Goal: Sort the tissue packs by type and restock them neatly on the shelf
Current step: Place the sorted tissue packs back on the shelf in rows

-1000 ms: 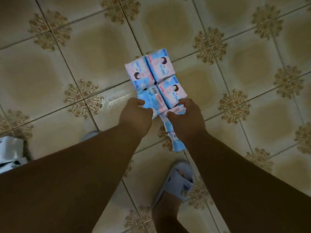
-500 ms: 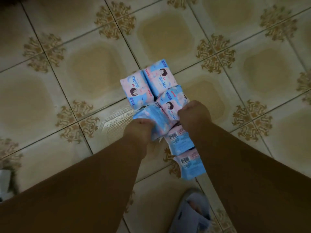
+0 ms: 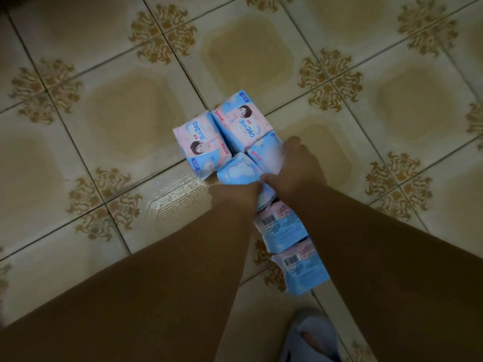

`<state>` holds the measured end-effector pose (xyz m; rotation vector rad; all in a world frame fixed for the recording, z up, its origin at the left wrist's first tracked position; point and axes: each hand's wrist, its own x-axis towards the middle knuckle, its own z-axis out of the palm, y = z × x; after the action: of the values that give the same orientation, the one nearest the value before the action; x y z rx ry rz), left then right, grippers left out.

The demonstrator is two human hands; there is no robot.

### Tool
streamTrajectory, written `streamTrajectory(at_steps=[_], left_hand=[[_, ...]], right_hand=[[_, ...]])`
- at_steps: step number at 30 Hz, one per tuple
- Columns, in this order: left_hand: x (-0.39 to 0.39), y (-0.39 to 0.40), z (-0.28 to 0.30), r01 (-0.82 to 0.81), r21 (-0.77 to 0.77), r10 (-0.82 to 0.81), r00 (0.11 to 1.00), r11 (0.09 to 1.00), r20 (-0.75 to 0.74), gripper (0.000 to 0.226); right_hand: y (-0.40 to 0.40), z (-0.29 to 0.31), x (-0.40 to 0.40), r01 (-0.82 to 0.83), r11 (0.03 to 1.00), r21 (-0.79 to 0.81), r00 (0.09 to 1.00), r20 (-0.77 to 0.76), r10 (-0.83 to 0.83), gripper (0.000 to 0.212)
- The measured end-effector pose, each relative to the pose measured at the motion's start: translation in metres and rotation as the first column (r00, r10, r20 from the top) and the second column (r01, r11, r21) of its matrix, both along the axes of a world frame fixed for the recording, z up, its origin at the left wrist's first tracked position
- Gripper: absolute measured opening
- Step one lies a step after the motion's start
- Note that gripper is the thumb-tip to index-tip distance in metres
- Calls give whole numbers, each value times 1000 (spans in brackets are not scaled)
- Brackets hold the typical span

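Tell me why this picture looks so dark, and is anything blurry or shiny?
Head view: dim, yellowish light overall; the forearms read as flat dark shapes. The printed packs stay legible. One glare patch sits on the floor tile beside the left hand. The slipper at the bottom edge looks soft, and the tile lines bow slightly from the wide lens.

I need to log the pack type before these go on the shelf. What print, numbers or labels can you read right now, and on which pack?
"240": far-left pack, face up.
"240": far-right pack, face up.
"10": small, on both those packs.
Chinese brand characters beside each "240": too blurred to read.
Barcodes and small print on the two near packs: too small to read.
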<state>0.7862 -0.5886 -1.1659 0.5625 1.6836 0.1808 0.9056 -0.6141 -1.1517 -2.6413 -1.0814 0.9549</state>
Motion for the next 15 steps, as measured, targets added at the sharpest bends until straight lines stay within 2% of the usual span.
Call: streamTrajectory(at_steps=[2, 6, 7, 9, 11, 14, 15], left_hand=[[-10, 1, 6, 27, -1, -27, 999, 1000, -28, 88], [-38, -5, 101, 14, 29, -15, 999, 999, 42, 29], [-46, -5, 136, 1, 17, -3, 997, 1000, 73, 22], [-62, -3, 224, -17, 0, 17, 993, 1000, 119, 22], [-77, 0, 323, -21, 42, 15, 988, 999, 152, 32], [-94, 2, 477, -56, 118, 22, 961, 991, 274, 44], [-97, 3, 526, -80, 126, 32, 937, 989, 347, 48]], right_hand=[[-5, 15, 0, 39, 998, 54, 999, 0, -39, 68], [-25, 103, -15, 189, 964, 188, 981, -80, -177, 54], [-29, 135, -22, 234, 947, 220, 970, -121, -211, 56], [-39, 217, -35, 286, 928, 238, 949, -203, -241, 63], [-45, 311, -44, 323, 917, 232, 918, -313, -244, 65], [-52, 457, -57, 421, 862, 283, 816, -534, -223, 32], [-55, 502, -60, 470, 835, 288, 756, -620, -211, 28]])
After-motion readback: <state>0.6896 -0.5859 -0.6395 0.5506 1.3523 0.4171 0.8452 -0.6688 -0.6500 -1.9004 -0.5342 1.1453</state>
